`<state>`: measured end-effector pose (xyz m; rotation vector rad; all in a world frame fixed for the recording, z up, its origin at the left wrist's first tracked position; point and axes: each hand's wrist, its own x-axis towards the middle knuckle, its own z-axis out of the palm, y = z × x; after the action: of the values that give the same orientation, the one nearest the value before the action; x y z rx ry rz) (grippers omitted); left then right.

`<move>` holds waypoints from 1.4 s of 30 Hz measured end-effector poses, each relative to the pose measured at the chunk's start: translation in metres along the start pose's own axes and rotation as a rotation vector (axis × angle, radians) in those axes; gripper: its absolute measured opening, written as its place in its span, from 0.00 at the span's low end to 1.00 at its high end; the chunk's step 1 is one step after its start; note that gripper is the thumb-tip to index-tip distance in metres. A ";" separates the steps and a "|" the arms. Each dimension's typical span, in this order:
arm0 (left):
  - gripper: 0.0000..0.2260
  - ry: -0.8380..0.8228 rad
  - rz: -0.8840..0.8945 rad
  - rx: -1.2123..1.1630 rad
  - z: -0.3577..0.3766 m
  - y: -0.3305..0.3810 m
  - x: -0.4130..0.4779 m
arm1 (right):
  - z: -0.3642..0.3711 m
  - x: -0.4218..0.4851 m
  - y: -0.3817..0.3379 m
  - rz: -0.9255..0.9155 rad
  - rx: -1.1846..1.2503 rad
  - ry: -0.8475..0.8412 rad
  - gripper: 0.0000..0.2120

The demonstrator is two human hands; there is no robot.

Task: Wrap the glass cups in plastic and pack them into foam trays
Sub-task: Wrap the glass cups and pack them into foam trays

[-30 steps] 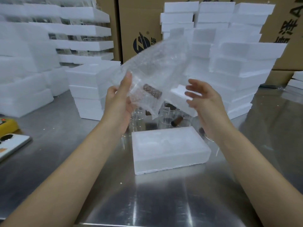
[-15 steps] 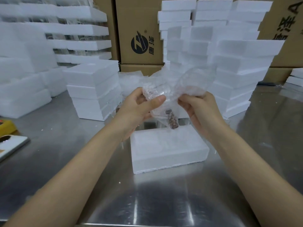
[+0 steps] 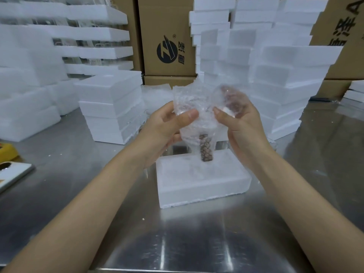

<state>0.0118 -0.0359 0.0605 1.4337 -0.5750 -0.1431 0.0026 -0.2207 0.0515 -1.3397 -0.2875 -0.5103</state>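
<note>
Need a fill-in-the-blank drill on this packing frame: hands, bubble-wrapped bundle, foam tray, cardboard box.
1. The clear bubble-plastic bundle is held by the left hand and the right hand, ____ hands in all.
2. The brown patterned piece inside the bundle points ____, toward the white foam tray on the table.
3. The round logo on the brown cardboard box is coloured ____.

Missing words: two; down; black.
</note>
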 end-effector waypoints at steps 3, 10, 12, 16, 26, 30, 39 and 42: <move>0.41 -0.139 -0.036 -0.114 -0.001 0.003 -0.002 | -0.003 0.002 -0.006 0.090 0.112 -0.050 0.46; 0.34 -0.029 -0.083 -0.078 -0.001 -0.002 0.002 | 0.005 -0.008 -0.014 -0.218 -0.232 0.020 0.12; 0.26 0.032 -0.028 -0.031 0.001 -0.005 0.003 | 0.010 -0.011 -0.011 -0.277 -0.288 -0.092 0.15; 0.25 0.185 0.069 0.060 0.000 -0.006 0.002 | 0.010 -0.013 0.000 -0.124 -0.279 -0.301 0.14; 0.25 -0.021 0.130 0.116 0.005 -0.007 0.000 | 0.006 -0.005 -0.003 -0.145 -0.148 -0.012 0.17; 0.23 -0.185 0.072 0.100 0.011 -0.009 -0.003 | 0.005 -0.009 -0.010 -0.010 -0.210 -0.198 0.35; 0.44 -0.143 0.002 0.157 0.020 -0.015 -0.001 | 0.015 -0.017 -0.017 -0.212 -0.670 -0.095 0.12; 0.23 -0.128 0.065 0.271 0.027 -0.019 -0.001 | 0.018 -0.020 -0.015 -0.245 -0.739 -0.026 0.16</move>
<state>0.0030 -0.0625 0.0427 1.6743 -0.7679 -0.1083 -0.0207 -0.2015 0.0587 -2.0415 -0.2977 -0.8547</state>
